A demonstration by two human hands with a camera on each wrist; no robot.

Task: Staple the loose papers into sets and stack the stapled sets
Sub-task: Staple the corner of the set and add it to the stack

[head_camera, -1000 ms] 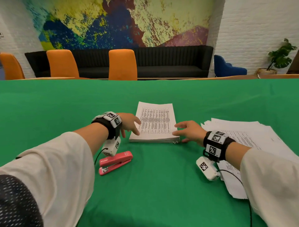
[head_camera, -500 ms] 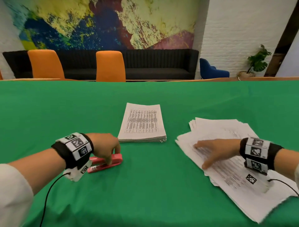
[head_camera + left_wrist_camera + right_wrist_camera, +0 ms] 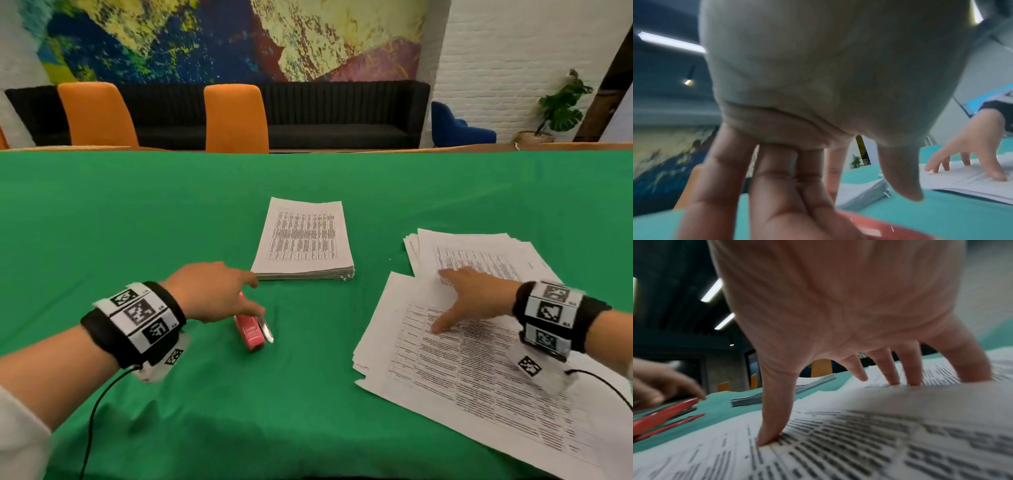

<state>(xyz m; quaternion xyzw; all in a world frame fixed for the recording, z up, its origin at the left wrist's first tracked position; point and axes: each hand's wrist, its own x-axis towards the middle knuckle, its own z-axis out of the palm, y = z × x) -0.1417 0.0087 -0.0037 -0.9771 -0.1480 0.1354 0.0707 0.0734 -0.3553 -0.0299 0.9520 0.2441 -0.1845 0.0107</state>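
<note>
Stapler [image 3: 252, 328] now turned end-on under left hand's [image 3: 212, 291] straight fingers; right hand [image 3: 474, 297] still spread on loose papers [image 3: 479, 377].

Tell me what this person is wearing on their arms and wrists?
Both hands are bare. The left hand and right hand each have a black wristband carrying white tiles printed with black square codes. A small white camera block hangs under each wrist, also code-marked, with a thin black cable trailing off. The sleeves are cream.
</note>
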